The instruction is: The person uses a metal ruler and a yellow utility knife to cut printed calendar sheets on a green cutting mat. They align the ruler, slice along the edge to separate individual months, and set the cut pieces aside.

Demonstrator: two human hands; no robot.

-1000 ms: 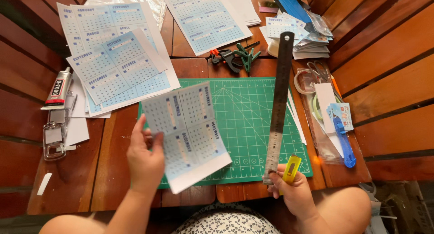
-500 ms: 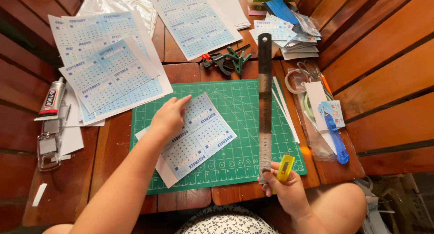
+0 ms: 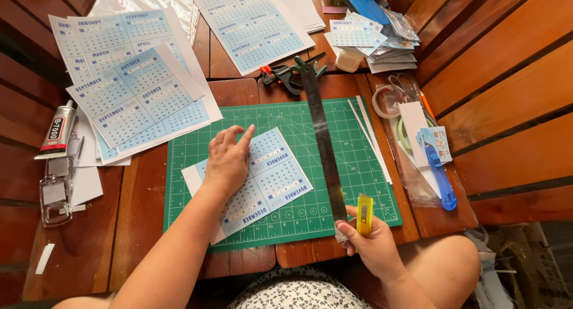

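Two hands are in my view: the left hand (image 3: pixel 227 160) lies palm-down and flat, fingers spread, gripping nothing, pressing the calendar sheet (image 3: pixel 262 178) onto the green cutting mat (image 3: pixel 286 121). The right hand (image 3: pixel 370 240), at the mat's near edge, is closed around a yellow utility knife (image 3: pixel 364 213) and also pinches the near end of the steel ruler (image 3: pixel 322 136), which runs across the mat just beside the sheet.
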